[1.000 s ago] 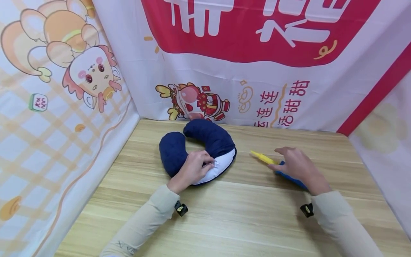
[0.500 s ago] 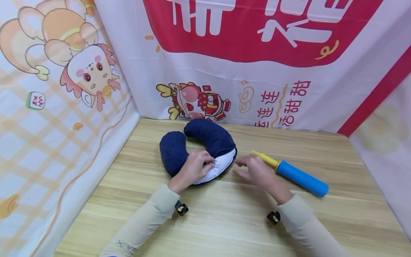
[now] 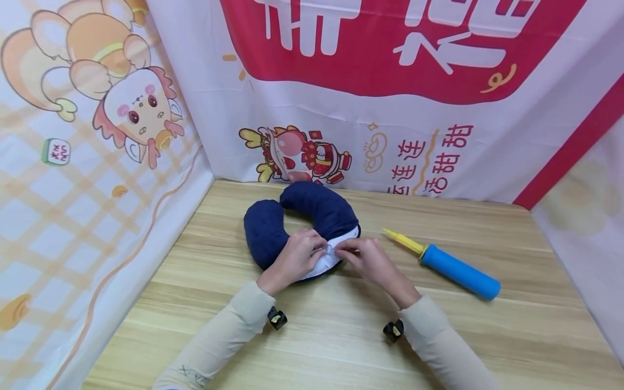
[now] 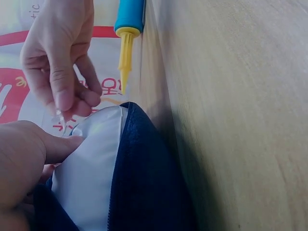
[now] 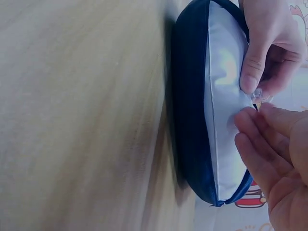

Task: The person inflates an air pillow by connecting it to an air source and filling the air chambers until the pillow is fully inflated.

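A U-shaped neck pillow (image 3: 322, 206) lies on the table, its navy cover unzipped at the curve. Through that opening shows the white inflatable bladder (image 4: 94, 163), looking full and smooth. At its top a small clear air valve (image 5: 257, 94) sticks up. My left hand (image 3: 294, 257) pinches the valve at its base, thumb against the white surface. The right hand (image 3: 372, 262) comes in from the other side, thumb and fingertips pinching the valve's clear upper end. Fingers partly hide the valve, so whether its cap is seated cannot be told.
A blue hand pump (image 3: 460, 273) with a yellow nozzle (image 3: 403, 240) lies right of the pillow, nozzle pointing toward it. The wooden table (image 3: 336, 336) meets printed cloth walls (image 3: 205, 97) at the back and sides.
My right hand has let go of the blue pump and moved left to the pillow's valve. The pump stays on the table. My left hand has kept its pinch on the valve.
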A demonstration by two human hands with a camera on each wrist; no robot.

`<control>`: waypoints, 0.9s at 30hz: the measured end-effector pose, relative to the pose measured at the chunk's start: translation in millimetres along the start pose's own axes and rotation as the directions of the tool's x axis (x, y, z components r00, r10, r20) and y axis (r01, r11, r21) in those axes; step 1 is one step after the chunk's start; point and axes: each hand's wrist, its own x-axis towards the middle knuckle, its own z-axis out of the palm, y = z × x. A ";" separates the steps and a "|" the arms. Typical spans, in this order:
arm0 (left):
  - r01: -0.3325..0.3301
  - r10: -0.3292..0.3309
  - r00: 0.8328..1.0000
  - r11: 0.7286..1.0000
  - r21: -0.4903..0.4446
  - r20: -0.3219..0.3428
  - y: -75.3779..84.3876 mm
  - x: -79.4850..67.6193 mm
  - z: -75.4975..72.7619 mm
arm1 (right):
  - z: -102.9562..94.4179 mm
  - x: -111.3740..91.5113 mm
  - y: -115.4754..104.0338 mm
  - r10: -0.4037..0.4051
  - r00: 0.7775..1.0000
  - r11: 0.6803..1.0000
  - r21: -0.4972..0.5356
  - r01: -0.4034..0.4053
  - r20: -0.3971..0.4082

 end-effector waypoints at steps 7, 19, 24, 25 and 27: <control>-0.023 0.023 1.000 1.000 0.019 -0.014 3.1 -1.5 0.4 | -1.5 12.5 -1.2 -0.007 1.000 1.000 0.020 0.006 0.019; -0.009 0.009 1.000 0.998 0.061 0.001 6.0 -1.6 2.6 | 2.9 18.9 -1.2 0.004 0.997 1.000 -0.023 -0.002 0.082; -0.014 0.015 1.000 0.998 0.062 -0.009 7.4 -0.4 2.9 | 10.6 17.3 -2.6 -0.053 0.999 0.992 -0.117 0.053 0.009; -0.011 0.012 1.000 0.998 0.055 -0.012 7.8 -0.2 2.7 | 11.7 16.7 -3.9 -0.068 0.998 0.988 -0.140 0.067 -0.004; -0.002 0.003 1.000 0.999 0.047 -0.014 8.4 0.1 2.6 | 13.8 15.5 -7.0 -0.095 0.995 0.978 -0.190 0.087 -0.030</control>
